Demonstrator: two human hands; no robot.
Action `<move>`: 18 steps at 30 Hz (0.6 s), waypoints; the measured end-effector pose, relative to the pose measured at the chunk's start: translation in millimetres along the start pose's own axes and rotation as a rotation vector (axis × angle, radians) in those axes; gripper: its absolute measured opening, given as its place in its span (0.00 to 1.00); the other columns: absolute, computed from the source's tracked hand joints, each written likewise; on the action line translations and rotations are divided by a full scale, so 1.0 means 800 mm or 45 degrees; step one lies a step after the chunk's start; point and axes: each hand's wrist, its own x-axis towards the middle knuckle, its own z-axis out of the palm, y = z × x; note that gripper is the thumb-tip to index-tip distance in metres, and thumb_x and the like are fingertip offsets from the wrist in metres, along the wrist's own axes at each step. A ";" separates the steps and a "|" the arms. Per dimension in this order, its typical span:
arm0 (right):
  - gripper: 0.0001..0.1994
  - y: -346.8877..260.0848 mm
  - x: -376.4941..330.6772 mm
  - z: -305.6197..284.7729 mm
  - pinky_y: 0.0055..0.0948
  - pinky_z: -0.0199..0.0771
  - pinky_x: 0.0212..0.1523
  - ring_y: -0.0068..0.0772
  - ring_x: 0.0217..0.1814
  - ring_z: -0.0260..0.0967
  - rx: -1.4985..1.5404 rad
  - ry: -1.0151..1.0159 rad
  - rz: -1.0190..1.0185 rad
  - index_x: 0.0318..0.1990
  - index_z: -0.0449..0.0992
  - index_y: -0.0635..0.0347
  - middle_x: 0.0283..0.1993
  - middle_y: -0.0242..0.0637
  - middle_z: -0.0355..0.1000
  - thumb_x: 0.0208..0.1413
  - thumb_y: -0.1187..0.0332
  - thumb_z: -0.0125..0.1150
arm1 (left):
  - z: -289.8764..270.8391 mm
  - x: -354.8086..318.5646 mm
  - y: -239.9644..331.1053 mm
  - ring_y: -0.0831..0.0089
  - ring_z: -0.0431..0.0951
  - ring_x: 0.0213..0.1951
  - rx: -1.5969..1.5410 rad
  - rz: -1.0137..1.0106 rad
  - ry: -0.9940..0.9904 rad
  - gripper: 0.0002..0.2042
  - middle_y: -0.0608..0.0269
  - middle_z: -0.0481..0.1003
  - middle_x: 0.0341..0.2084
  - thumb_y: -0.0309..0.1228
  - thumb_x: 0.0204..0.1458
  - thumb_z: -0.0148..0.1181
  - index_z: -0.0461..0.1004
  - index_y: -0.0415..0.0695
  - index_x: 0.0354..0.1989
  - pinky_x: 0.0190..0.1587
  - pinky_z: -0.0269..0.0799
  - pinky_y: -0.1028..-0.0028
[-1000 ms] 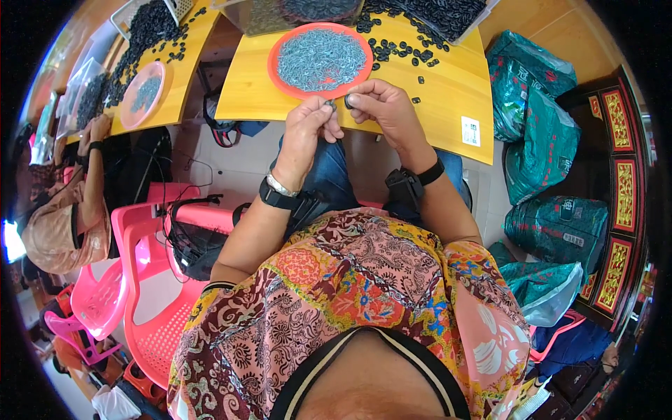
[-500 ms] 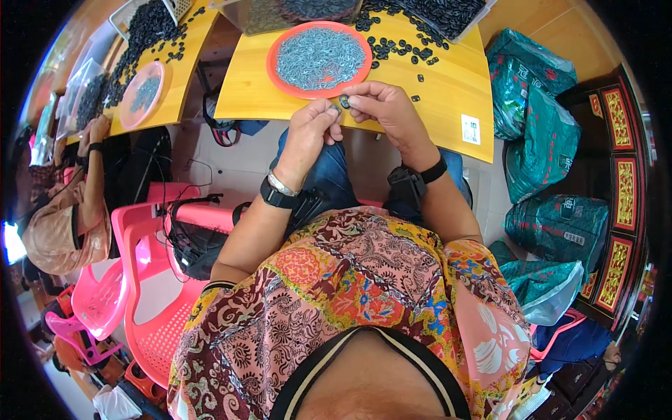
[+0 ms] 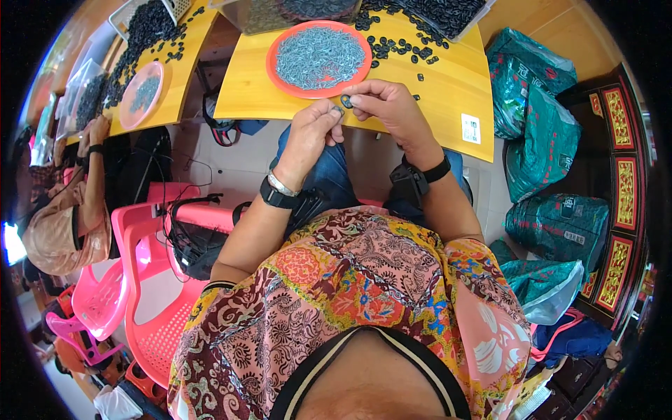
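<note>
Over the near edge of the table, both my hands are pinched close together. My right hand (image 3: 381, 106) grips a small round black plastic piece (image 3: 346, 101) between thumb and forefinger. Just left of it, my left hand (image 3: 315, 127) pinches a small grey metal piece (image 3: 339, 110), too tiny to make out fully. Beyond my fingers lies a round red-orange plate (image 3: 271, 68) heaped with small grey screw-like metal pieces (image 3: 318, 56). Loose black plastic pieces (image 3: 399, 47) are scattered to the right of the plate.
Clear bins (image 3: 241, 19) of black pieces stand at the table's (image 3: 245, 91) far side. Green woven bags (image 3: 553, 224) line the right. A pink chair (image 3: 164, 315) is on my left, where another person (image 3: 77, 224) sits at a second table with a pink plate (image 3: 126, 112).
My two hands stay almost in place. The black piece in my right hand has shifted slightly and shows a bit more of its round face.
</note>
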 end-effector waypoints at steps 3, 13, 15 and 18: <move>0.10 -0.001 -0.001 0.001 0.16 0.68 0.32 0.14 0.28 0.65 0.008 -0.039 0.011 0.42 0.77 0.66 0.29 0.27 0.71 0.54 0.72 0.58 | 0.001 0.000 0.000 0.79 0.69 0.21 -0.002 0.007 -0.010 0.09 0.67 0.71 0.17 0.30 0.56 0.46 0.68 0.43 0.26 0.25 0.64 0.81; 0.08 0.000 0.001 0.000 0.15 0.65 0.28 0.13 0.26 0.63 -0.066 -0.110 0.006 0.40 0.78 0.64 0.26 0.25 0.70 0.53 0.73 0.58 | 0.001 0.000 -0.005 0.80 0.69 0.21 0.070 0.019 -0.018 0.09 0.69 0.69 0.17 0.32 0.57 0.46 0.68 0.44 0.25 0.25 0.63 0.82; 0.08 0.001 0.001 0.000 0.15 0.65 0.28 0.13 0.26 0.63 -0.065 -0.112 0.007 0.39 0.78 0.64 0.26 0.25 0.70 0.53 0.73 0.58 | 0.001 0.000 -0.005 0.80 0.70 0.21 0.050 0.014 -0.016 0.09 0.69 0.69 0.18 0.32 0.57 0.46 0.68 0.44 0.26 0.25 0.63 0.82; 0.09 0.002 0.000 0.002 0.15 0.67 0.29 0.13 0.27 0.65 -0.081 -0.146 0.003 0.41 0.78 0.65 0.27 0.26 0.71 0.53 0.74 0.58 | 0.002 -0.002 -0.005 0.80 0.70 0.21 0.038 -0.001 0.007 0.09 0.69 0.69 0.18 0.31 0.57 0.46 0.68 0.43 0.27 0.25 0.64 0.82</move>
